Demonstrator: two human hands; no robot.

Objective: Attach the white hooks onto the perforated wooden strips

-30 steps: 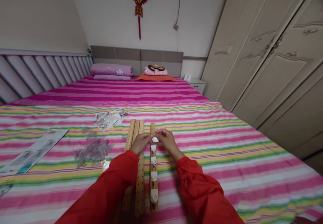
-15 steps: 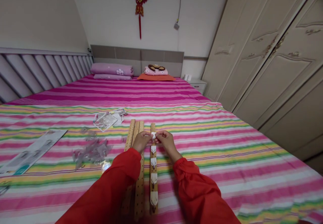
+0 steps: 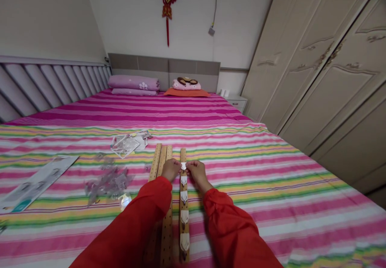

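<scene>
A narrow wooden strip with holes (image 3: 183, 154) lies lengthwise on the bed, bearing a row of several white hooks (image 3: 184, 196). At its far part, a small white hook (image 3: 183, 166) sits between my two hands. My left hand (image 3: 171, 169) pinches the left side of that hook, fingers closed. From the right, my right hand (image 3: 196, 170) pinches its other side. Fingertips partly cover the hook's edges. Left of this strip lie more perforated wooden strips (image 3: 169, 153), partly hidden by my left forearm.
A pile of small clear plastic bags (image 3: 110, 181) lies to the left. Beyond it are opened packages (image 3: 126, 144). A long flat packaging card (image 3: 42, 183) rests at far left. Everything is on a striped bedsheet (image 3: 271, 187); a wardrobe (image 3: 313, 71) stands at the right.
Both hands have shifted slightly nearer, still at the same hook. The left fingers have curled in more. The view has moved a little.
</scene>
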